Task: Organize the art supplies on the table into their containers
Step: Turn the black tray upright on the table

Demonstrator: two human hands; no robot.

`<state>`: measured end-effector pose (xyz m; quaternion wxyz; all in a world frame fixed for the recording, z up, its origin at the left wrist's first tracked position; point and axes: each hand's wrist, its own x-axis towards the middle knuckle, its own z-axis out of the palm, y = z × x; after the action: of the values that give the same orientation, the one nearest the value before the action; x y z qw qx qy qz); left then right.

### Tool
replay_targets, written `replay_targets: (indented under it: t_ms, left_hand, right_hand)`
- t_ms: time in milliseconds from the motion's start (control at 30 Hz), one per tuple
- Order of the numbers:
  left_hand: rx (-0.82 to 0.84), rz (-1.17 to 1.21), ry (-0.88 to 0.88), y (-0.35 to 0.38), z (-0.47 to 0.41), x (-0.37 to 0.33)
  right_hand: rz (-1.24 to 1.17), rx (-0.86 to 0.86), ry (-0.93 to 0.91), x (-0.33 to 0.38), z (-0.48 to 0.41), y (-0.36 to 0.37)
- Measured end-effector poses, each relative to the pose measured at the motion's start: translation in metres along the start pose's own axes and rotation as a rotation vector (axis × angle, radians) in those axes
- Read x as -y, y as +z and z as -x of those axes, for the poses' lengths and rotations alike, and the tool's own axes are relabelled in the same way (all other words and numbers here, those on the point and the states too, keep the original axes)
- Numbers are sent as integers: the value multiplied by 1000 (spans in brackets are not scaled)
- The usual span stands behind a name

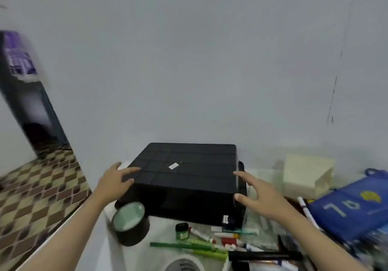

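A black plastic bin [184,178] stands upside down on the white table, its ribbed bottom facing up with a small white sticker. My left hand [114,181] rests on its left top edge with fingers spread. My right hand [255,195] is open at the bin's right front corner, thumb touching the edge. In front of the bin lie loose supplies: a roll of black tape [130,223], a small green-filled jar [182,231], green markers [189,246], and red and white paint tubes [227,239].
A roll of white tape [182,263] sits at the bottom edge. A blue bag [348,207] lies at the right, a cream box [306,175] behind it. The table's left edge [63,226] drops to a checkered floor. A wall stands close behind.
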<state>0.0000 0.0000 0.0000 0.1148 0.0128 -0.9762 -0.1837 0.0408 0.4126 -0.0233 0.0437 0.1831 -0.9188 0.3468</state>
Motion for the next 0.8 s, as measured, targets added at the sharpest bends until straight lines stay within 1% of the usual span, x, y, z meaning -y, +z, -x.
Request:
replay_targets:
  t_ms: [67,133,200,300,400,533,667,800]
  left_hand:
    - [50,80,-31,-5,0,11]
    - [120,241,-61,-4,3,17]
    - [175,348,-68,2,6,21]
    - [200,486,-53,6,4,28]
    - [187,555,-64,8,3,32]
    - [141,560,-35,12,1,34]
    - [98,490,1,14,-3,33]
    - [21,408,89,7,-4,25]
  right_hand:
    - [-8,12,30,5,-4,7]
    - [-12,14,43,5,-4,16]
    - [-15,-5,55,4,-5,23]
    - [-13,-27,58,9,0,33]
    - [8,-91,74,12,1,43]
    - [-37,-171,100,13,1,46]
    - [-49,-243,80,16,-2,46]
    - [-76,-295,98,16,-5,47]
